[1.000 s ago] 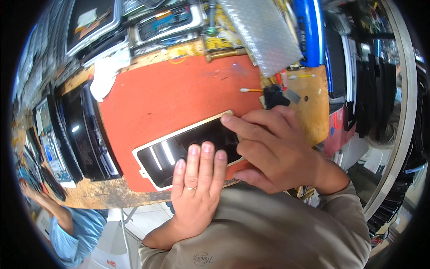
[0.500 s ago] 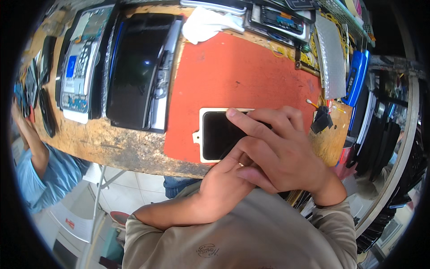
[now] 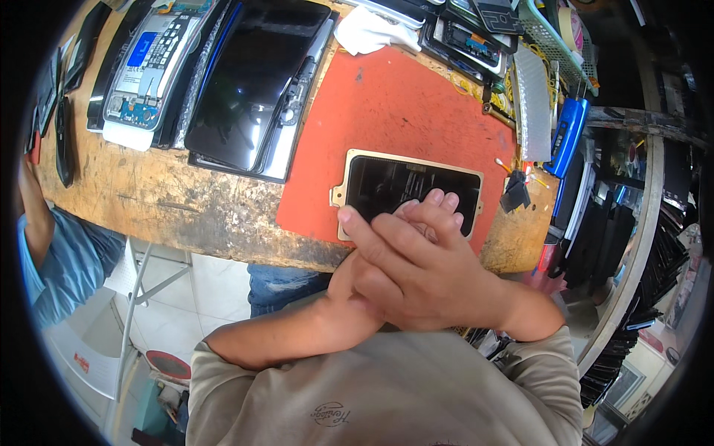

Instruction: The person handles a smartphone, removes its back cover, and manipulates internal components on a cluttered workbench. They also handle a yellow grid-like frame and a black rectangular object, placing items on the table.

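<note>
A black phone screen [image 3: 379, 178] lies in a pale gold frame [image 3: 336, 199] on a red mat [image 3: 379, 97], near the front edge of the wooden surface [image 3: 208, 212]. The right hand [image 3: 435, 279] crosses over the left hand [image 3: 346, 288], its index fingertip [image 3: 346, 214] at the frame's lower left corner. They overlap, so I cannot tell whether either grip is wide or narrow

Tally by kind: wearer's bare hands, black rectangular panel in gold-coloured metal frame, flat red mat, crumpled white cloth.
Bare hands (left hand, right hand): 2
Black framed panel: 1
Flat red mat: 1
Crumpled white cloth: 1
Total: 5
</note>
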`<action>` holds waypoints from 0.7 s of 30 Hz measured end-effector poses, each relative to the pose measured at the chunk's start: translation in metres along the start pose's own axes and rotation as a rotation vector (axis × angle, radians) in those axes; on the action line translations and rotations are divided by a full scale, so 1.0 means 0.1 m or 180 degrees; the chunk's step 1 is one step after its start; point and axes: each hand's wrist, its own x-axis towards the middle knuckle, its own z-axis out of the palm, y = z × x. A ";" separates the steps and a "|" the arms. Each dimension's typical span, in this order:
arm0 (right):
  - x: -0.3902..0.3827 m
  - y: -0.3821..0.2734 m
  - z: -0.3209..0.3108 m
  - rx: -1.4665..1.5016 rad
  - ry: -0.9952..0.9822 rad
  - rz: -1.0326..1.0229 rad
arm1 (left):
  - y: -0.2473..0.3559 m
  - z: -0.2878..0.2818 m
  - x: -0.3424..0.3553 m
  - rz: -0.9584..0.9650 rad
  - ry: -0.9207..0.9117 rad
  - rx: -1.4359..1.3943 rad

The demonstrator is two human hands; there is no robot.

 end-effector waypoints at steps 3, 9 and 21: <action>-0.06 -0.12 0.02 0.0124 -0.0020 0.0053 | -0.37 0.05 0.06 0.1362 -0.0604 -0.0490; -0.13 -0.16 0.02 0.0024 0.0013 0.0028 | -0.87 0.11 0.10 0.2371 -0.1121 -0.0855; -0.26 -0.05 0.06 0.0694 0.0129 0.0221 | -1.23 -0.83 0.30 0.4075 -0.4156 -0.2962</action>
